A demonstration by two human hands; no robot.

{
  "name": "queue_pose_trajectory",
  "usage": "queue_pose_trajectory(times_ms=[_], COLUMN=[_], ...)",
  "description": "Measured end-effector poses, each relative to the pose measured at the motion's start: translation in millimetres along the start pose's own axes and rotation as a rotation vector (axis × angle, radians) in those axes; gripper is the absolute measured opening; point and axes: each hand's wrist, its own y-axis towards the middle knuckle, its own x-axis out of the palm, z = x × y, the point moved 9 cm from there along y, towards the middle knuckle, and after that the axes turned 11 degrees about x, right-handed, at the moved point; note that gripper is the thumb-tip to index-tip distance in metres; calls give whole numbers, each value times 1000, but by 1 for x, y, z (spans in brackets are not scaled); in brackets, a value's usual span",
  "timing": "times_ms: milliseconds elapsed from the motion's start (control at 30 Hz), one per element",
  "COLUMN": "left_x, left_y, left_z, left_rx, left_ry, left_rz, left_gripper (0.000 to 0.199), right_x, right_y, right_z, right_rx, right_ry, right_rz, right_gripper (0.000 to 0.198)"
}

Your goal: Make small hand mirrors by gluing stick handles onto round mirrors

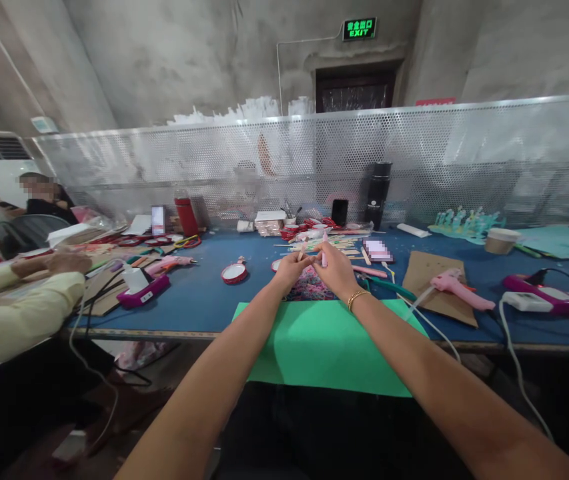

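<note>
We are working with both hands just over the far edge of the green sheet [324, 353], which is reaching past the near edge of the desk [184, 313]. Our right hand [338, 268] is clamping its fingers on a slim pink piece [325, 247]; the knuckles are hiding its lower end. Our left hand [290, 271] is pinching its fingers together on a small pale piece [303, 251], too small for us to identify. The two hands are almost meeting; whether the fingertips are touching, we cannot tell.

Just beyond the green sheet, a multicoloured speckled thing [309, 287] is showing below the hands, partly covered; we are not making out its material. Farther beyond the sheet, thin sticks [349, 245] are lying scattered, some running behind our right hand. Left of the sheet, a red-rimmed disc [235, 273] is lying fully in view. Right of the sheet, a pink glue gun [457, 287] is covering part of a cardboard piece [419, 267]. Far left of the sheet, a co-worker's hands [67, 262] are showing indistinctly, the body being cut off by the frame.
</note>
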Motion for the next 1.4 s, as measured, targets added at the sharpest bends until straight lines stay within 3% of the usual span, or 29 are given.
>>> queue_pose_trajectory(times_ms=[100, 233, 400, 967, 1233, 1400], left_x=[-8, -18, -16, -15, -10, -9], left_y=[-1, -3, -5, -2, -1, 0], left_z=[-5, -10, -7, -7, -7, -8], left_rx=[-64, -153, -187, -127, -120, -127], left_ry=[-115, -288, -392, -258, -300, -336], left_rz=[69, 183, 186, 149, 80, 69], left_gripper=[39, 36, 34, 39, 37, 42], right_x=[-11, -15, -2, 3, 15, 19], right_y=[1, 5, 5, 3, 2, 2], right_z=[4, 21, 36, 37, 53, 54], right_rx=[42, 208, 380, 436, 574, 584], right_ry=[188, 587, 855, 875, 1049, 1077], right_rz=[45, 52, 22, -16, -17, -64], right_gripper=[28, 40, 22, 23, 26, 31])
